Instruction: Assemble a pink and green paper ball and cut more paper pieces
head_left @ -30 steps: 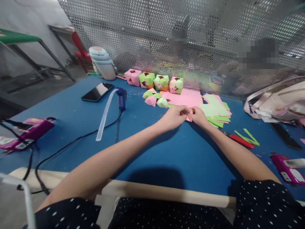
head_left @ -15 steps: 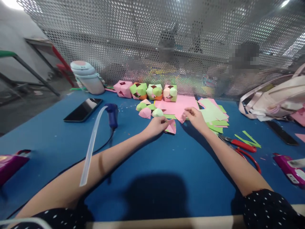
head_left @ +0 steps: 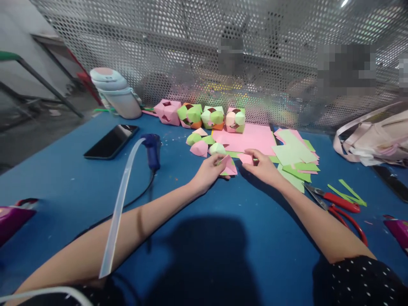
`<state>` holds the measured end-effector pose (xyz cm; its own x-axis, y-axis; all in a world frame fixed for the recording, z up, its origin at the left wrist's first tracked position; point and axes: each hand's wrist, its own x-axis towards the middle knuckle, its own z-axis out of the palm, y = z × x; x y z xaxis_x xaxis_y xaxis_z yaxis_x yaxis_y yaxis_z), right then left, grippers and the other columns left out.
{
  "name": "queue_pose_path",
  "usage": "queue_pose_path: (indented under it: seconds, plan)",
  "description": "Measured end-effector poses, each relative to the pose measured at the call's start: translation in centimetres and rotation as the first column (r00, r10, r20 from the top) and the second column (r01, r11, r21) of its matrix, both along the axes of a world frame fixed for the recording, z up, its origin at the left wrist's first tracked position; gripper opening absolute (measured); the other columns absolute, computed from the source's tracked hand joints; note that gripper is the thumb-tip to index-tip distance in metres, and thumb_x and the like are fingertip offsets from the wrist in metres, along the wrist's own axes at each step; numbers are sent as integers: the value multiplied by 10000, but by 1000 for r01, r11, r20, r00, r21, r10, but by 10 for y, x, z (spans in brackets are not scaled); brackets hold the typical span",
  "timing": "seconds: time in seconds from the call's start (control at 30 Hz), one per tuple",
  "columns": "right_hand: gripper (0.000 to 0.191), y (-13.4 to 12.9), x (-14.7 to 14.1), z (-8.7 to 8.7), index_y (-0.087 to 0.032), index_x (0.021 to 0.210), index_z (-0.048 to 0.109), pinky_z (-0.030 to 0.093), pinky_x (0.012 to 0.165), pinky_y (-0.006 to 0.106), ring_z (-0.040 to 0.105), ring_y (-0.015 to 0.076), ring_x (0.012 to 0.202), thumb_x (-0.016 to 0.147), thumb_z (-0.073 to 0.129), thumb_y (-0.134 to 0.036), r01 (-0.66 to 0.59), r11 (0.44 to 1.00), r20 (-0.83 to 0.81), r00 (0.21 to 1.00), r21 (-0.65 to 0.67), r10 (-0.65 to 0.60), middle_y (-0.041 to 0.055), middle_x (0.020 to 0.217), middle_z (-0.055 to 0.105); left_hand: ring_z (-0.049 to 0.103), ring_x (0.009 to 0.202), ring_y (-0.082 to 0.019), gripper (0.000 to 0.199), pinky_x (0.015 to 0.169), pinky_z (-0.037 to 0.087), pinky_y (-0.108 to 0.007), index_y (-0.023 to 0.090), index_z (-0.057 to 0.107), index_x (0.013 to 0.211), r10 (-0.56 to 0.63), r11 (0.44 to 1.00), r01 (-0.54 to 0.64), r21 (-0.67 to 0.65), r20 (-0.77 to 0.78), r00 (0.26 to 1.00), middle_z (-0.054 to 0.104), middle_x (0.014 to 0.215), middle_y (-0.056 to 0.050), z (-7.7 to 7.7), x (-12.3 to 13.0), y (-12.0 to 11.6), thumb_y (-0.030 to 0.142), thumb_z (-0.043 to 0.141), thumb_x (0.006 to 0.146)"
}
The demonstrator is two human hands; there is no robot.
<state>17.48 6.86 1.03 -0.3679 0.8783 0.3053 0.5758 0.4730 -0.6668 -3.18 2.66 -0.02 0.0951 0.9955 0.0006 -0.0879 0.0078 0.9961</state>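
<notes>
My left hand [head_left: 208,171] pinches a folded pink and green paper piece [head_left: 230,165] just above the blue table. Close by on the right, my right hand [head_left: 263,166] has its thumb and fingers closed on a small pink paper piece [head_left: 246,159]. A narrow gap separates the two papers. Beyond my left hand lie several curved paper pieces, among them a pink one [head_left: 199,148] and a pale green one [head_left: 217,148]. Flat pink paper [head_left: 255,137] lies behind both hands.
A row of folded paper balls [head_left: 190,115] lines the mesh panel [head_left: 178,63]. A blue glue gun [head_left: 153,151] with a long glue stick and a phone [head_left: 111,142] are on the left. Paper scraps [head_left: 291,148], red-handled scissors [head_left: 342,203] and a bag [head_left: 372,136] are on the right.
My right hand has lowered slightly, and the pink piece it holds has turned flatter. My left hand still holds its folded paper. The whole view has shifted a little.
</notes>
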Motion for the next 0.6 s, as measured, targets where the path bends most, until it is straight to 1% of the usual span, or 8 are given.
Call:
queue_pose_path:
  seconds: [0.1,0.2,0.27,0.37,0.43,0.5,0.53,0.6]
  plan:
    - [430,-18,0,3,-209,1235,584,551,885,386,638,219,1074,819,648,-298,-19,999,-52,999,-27,18,84,1260,649,670,741,-151,209,689,598,-326,154,622,1033,-15,998,19,67,-67,998,687,922,-46,1,2,-5,248,570,854]
    - [469,-33,5,1,-223,1272,556,534,927,417,628,232,1121,817,657,-276,-28,999,-73,997,-43,25,87,1277,644,650,804,-152,128,803,554,-326,149,658,887,37,985,-4,175,-186,982,701,872,-30,4,2,-9,180,543,841]
    - [497,-41,10,-1,-229,1297,532,521,949,432,613,237,1153,819,663,-271,-35,997,-94,995,-62,29,89,1296,632,638,852,-150,142,874,517,-320,159,665,810,91,968,-26,248,-257,962,710,867,-19,7,1,-13,126,528,827]
    - [481,-50,16,-6,-237,1278,540,516,944,444,606,245,1154,822,680,-297,-39,991,-176,984,-130,16,93,1309,614,666,881,-147,225,885,512,-313,175,660,879,149,923,-7,384,-343,927,734,876,-6,10,0,-18,69,465,838]
    - [450,-56,17,-9,-236,1246,555,533,895,446,649,231,1026,829,687,-339,-37,976,-271,962,-216,-23,89,1220,648,689,899,-146,277,880,528,-312,176,643,960,169,896,8,444,-357,919,744,895,-10,9,-1,-20,41,434,840]
    - [430,-61,15,-10,-238,1222,562,549,840,436,663,194,855,835,691,-374,-75,941,-404,912,-330,-69,60,1068,681,699,925,-148,301,879,546,-307,175,639,1011,198,871,15,491,-378,904,744,938,-23,7,0,-22,36,434,840]
    - [417,-63,12,-10,-243,1208,566,556,822,430,655,179,802,836,694,-381,-120,914,-490,867,-387,-94,42,1006,683,706,911,-146,294,854,560,-296,176,638,1032,210,865,13,502,-386,898,739,970,-31,5,1,-23,50,446,849]
    - [375,-65,7,-8,-254,1164,588,575,800,421,647,168,792,829,707,-374,-233,849,-654,739,-474,-162,19,961,673,714,766,-121,284,750,588,-263,183,617,1095,186,880,19,475,-381,906,726,1010,-37,2,3,-26,92,468,871]
